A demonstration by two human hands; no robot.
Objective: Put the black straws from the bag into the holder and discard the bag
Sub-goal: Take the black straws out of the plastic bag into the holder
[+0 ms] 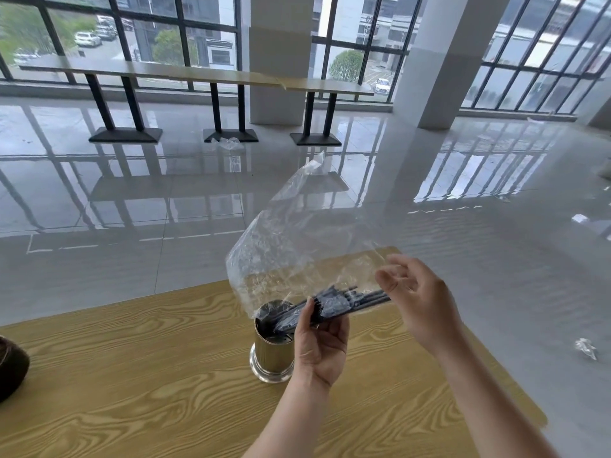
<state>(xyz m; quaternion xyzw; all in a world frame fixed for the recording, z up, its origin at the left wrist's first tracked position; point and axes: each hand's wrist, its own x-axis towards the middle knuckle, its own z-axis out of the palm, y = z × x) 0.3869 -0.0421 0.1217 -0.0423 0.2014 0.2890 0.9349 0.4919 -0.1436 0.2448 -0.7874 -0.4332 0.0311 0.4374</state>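
The left hand [322,340] is gripping the bundle of black straws [344,304] through the plastic, thumb on the near side and fingers curling round from behind; the right hand [420,302] is pinching the clear bag [297,239] at the straws' upper-right end, its fingertips [388,280] blurring, so the exact hold is hard to read; between the two hands the straws are lying at a slant inside the bag, rising from lower left to upper right; their lower-left ends are pointing down over the open mouth of the holder [272,350], and whether any are already touching its inside I cannot tell; the rest of the bag is billowing upward and away from the hands, crinkling and standing loose in the air above the holder; the holder, a shiny metal cylinder with a wider foot, is standing upright on the wooden table [148,375], just left of the left wrist; a dark rounded object [10,370] is sitting at the table's left edge, well apart from the holder; beyond the table a glossy tiled floor [132,200] is reflecting the windows [205,38]; a long counter [198,76] on black legs is running along the glass, and a scrap of clear plastic [228,143] is lying on the floor near its feet
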